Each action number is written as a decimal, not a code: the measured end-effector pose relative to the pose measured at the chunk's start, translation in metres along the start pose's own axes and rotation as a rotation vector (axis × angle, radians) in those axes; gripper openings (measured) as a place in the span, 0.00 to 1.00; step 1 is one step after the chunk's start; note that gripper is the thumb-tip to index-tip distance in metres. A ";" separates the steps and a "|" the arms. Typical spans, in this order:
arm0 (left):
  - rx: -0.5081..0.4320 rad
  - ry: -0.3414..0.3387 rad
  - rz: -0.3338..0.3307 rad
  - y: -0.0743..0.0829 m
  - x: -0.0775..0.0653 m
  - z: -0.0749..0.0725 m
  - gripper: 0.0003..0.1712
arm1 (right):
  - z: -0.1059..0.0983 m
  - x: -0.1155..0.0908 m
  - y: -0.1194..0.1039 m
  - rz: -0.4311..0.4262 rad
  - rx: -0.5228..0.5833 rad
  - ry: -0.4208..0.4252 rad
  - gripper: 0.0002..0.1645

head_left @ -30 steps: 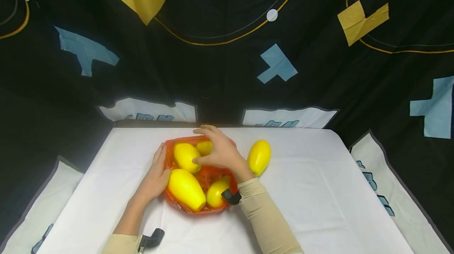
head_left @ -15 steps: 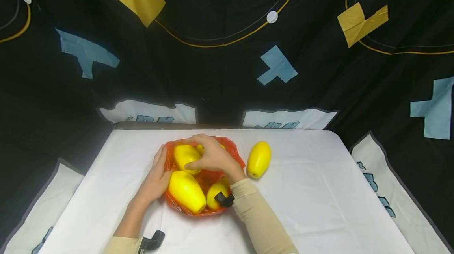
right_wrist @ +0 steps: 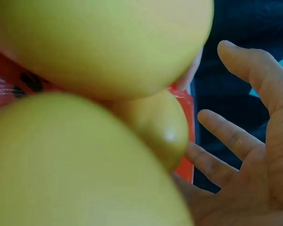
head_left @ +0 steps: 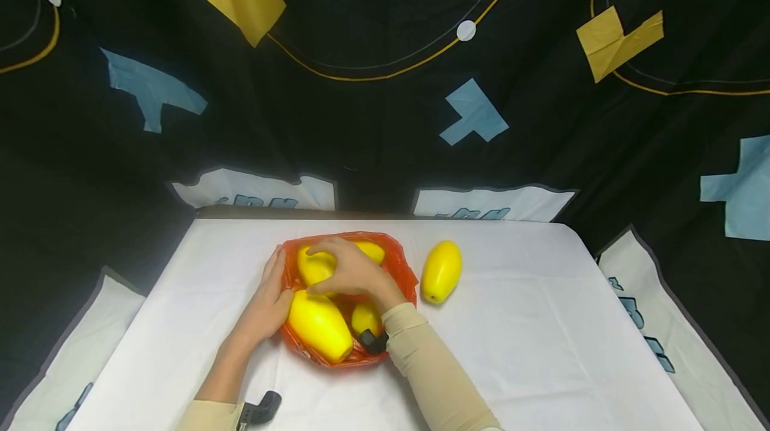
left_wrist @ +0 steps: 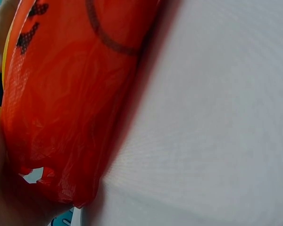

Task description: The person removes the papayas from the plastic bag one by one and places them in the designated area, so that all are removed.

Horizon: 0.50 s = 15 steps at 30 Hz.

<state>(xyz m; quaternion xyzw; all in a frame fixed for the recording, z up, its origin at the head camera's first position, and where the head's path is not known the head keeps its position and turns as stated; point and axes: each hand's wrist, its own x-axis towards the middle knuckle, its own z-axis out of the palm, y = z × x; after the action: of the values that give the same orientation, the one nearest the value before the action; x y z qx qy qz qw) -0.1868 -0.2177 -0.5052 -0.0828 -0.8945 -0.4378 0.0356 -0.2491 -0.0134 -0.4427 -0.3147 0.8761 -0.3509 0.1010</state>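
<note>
In the head view, a red plastic bag (head_left: 408, 277) with its mouth open upward holds several glossy yellow oblong fruits. My left hand (head_left: 265, 307) rests along the bag's left side, fingers straight; the left wrist view looks at the bag's outer wall (left_wrist: 70, 103). Over the bag mouth, my right hand (head_left: 351, 272) spreads its fingers and thumb above the back left fruit (head_left: 311, 269). The right wrist view shows those fingers (right_wrist: 231, 136) loosely extended, the thumb standing apart from the fruits. Near my left thumb lies the largest fruit (head_left: 319, 324). My right wrist partly hides a fruit (head_left: 364, 317).
One more yellow fruit (head_left: 442, 270) lies on the white-covered table (head_left: 541, 324), just right of the bag. A black curtain (head_left: 373, 144) with taped decorations hangs behind the table's far edge.
My right hand has moved left and lower over the back left fruit. The bag's right rim has spread outward to the right. The left hand stays in place.
</note>
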 end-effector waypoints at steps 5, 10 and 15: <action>0.005 -0.002 -0.003 -0.001 0.000 0.001 0.44 | 0.003 0.000 0.003 0.034 -0.019 -0.012 0.47; 0.012 0.003 -0.005 -0.001 0.000 0.002 0.44 | 0.005 0.002 0.005 0.043 -0.091 -0.049 0.47; 0.007 -0.002 -0.013 0.000 0.000 0.001 0.45 | 0.006 0.003 0.009 0.036 -0.133 -0.065 0.45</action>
<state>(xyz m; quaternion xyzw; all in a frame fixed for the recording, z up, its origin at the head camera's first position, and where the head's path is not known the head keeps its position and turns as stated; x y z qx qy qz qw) -0.1864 -0.2168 -0.5059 -0.0774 -0.8966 -0.4347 0.0324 -0.2536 -0.0140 -0.4527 -0.3163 0.8992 -0.2799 0.1146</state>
